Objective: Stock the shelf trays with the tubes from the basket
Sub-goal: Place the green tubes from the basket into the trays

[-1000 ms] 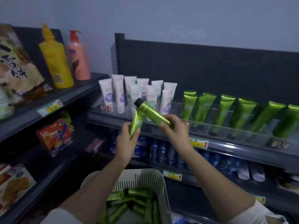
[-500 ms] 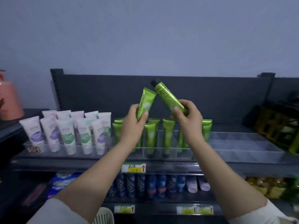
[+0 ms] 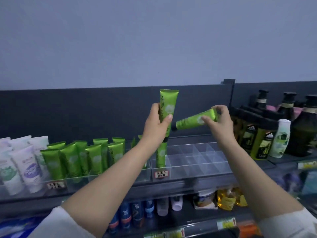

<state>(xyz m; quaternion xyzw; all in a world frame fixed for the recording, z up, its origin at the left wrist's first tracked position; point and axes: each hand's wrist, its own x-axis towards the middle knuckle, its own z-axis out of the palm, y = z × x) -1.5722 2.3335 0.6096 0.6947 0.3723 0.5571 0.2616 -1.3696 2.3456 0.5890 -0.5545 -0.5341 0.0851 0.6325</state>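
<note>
a: changed since a moment ago?
b: swung right, past the full tray (image 3: pixel 77 181). now pinching the second green tube (image 3: pixel 192 121) in the right hand (image 3: pixel 222 124), tipped cap-down instead of cap-up.
a: left hand (image 3: pixel 154 129)?
b: curled round the upright chamomile tube (image 3: pixel 169 102), above the clear divided tray (image 3: pixel 202 169), one stocked tube (image 3: pixel 161 156) standing inside. looks ready for slotting; basket out of sight.

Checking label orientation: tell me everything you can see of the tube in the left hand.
The green tube looks like glossy plastic: flat crimped end up, dark cap down, dark lettering along its side, a pale round mark. It is held nearly upright by the clear tray, the left hand gripping its lower half.
</note>
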